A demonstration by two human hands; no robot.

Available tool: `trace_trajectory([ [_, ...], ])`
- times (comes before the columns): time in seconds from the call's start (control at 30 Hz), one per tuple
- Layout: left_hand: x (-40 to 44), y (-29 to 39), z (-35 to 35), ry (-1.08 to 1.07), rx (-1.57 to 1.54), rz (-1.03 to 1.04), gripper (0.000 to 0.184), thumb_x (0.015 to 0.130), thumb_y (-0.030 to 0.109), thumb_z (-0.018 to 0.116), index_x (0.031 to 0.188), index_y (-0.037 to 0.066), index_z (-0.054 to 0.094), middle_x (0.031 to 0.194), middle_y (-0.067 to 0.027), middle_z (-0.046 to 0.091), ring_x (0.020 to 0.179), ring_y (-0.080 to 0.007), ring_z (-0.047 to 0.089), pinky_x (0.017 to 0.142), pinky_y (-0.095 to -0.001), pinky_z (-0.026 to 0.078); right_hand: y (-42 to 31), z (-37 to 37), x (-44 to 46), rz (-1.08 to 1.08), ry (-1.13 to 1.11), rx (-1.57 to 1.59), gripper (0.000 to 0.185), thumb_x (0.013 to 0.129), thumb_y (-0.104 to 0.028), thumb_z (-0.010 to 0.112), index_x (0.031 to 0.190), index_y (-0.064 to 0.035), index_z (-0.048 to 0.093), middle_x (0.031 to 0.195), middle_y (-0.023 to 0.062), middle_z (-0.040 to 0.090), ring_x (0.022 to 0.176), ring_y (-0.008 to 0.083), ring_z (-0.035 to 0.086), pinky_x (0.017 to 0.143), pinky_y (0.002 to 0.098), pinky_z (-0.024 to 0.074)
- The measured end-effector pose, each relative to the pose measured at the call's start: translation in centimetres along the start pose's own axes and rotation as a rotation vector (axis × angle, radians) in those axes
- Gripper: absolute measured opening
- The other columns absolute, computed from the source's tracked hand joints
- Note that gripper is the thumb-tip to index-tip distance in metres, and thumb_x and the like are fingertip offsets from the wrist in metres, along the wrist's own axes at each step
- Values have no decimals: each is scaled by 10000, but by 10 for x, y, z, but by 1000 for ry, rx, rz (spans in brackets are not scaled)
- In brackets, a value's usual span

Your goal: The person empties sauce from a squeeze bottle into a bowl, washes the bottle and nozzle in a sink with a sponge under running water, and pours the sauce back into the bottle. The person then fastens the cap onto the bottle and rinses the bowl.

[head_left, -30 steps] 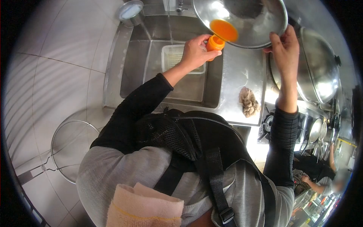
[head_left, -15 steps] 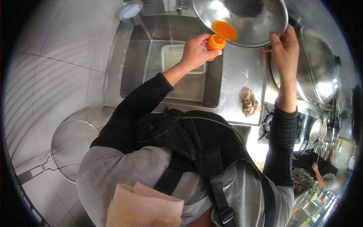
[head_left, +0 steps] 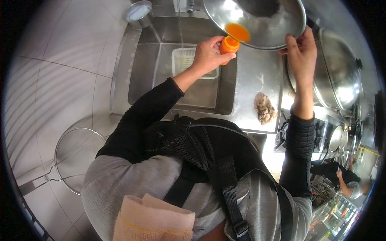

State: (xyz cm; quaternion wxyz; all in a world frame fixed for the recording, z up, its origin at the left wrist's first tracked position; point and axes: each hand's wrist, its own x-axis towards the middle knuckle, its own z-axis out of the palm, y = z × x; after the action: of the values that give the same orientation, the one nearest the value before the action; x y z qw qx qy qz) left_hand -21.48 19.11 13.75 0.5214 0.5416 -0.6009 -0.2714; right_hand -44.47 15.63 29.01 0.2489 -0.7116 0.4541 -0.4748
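Observation:
My left hand (head_left: 211,55) is wrapped round a small bottle (head_left: 229,47) filled with orange liquid, its mouth up and tilted slightly. Just above it, my right hand (head_left: 302,52) grips the rim of a wide metal bowl (head_left: 277,34). The bowl leans toward the bottle, and a pool of orange liquid (head_left: 238,32) gathers at its low edge, over the bottle's mouth. Both hands are over the right side of the steel sink (head_left: 140,84). A white plastic basket (head_left: 183,60) lies in the sink below my left hand.
A crumpled cloth (head_left: 264,108) lies on the steel counter. Water runs from the tap (head_left: 191,7). A metal container (head_left: 139,14) stands at the sink's back corner. Large pots (head_left: 337,68) and a gas stove (head_left: 283,130) are on the right; another person (head_left: 348,178) works beyond.
The pool of orange liquid in the bowl has shrunk a little. The bowl has shifted very slightly; my left hand and the bottle have stayed put.

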Motion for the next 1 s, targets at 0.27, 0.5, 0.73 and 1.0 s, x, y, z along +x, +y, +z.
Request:
trace_trajectory([
  [0.27, 1, 2, 0, 3, 2, 1, 549, 644, 322, 869, 1081, 47, 684, 906, -65, 699, 771, -168, 653, 733, -296, 524, 4, 1, 1, -19, 0, 60, 124, 898, -55, 591, 972, 24, 530, 879, 103, 641, 699, 142, 661, 541, 274, 567],
  [0.5, 1, -2, -2, 5, 46, 14, 572, 640, 339, 871, 1093, 45, 681, 940, -77, 703, 780, -179, 660, 735, -301, 529, 0, 4, 0, 18, 12, 79, 121, 889, -48, 592, 954, 33, 530, 882, 97, 637, 706, 144, 657, 539, 276, 569],
  [0.73, -1, 4, -6, -6, 53, -10, 594, 646, 337, 866, 1134, 56, 679, 984, -81, 710, 784, -181, 662, 737, -303, 532, 8, 5, 1, 44, 12, 82, 116, 890, -63, 587, 940, 25, 532, 844, 82, 622, 689, 138, 644, 528, 276, 569],
  [1.0, -3, 9, -9, -48, 13, -96, 583, 660, 318, 864, 1149, 61, 676, 1014, -68, 716, 766, -162, 668, 730, -288, 531, 15, 3, 1, 129, -28, 109, 181, 935, -55, 559, 1104, 9, 556, 962, 84, 647, 750, 137, 657, 598, 259, 583],
])
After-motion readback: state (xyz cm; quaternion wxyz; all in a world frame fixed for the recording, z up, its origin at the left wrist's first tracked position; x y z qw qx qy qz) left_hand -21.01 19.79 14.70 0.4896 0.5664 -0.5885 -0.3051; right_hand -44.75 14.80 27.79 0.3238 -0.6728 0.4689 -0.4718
